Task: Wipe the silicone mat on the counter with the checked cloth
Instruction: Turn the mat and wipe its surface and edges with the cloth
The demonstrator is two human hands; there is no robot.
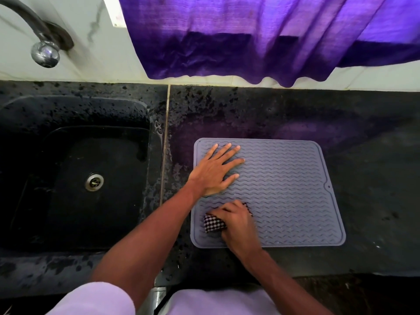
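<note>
A grey silicone mat (291,192) with wavy ridges lies flat on the dark counter (368,137), right of the sink. My left hand (216,170) lies flat on the mat's upper left part, fingers spread and straight, pressing it down. My right hand (238,221) grips the bunched black-and-white checked cloth (213,223) against the mat near its lower left corner. Most of the cloth is hidden under that hand; a folded part sticks out to its left.
A black sink (34,178) with a metal drain (94,182) sits to the left, under a chrome tap (45,53). A purple curtain (261,37) hangs over the back wall. The counter left of and behind the mat is wet and speckled.
</note>
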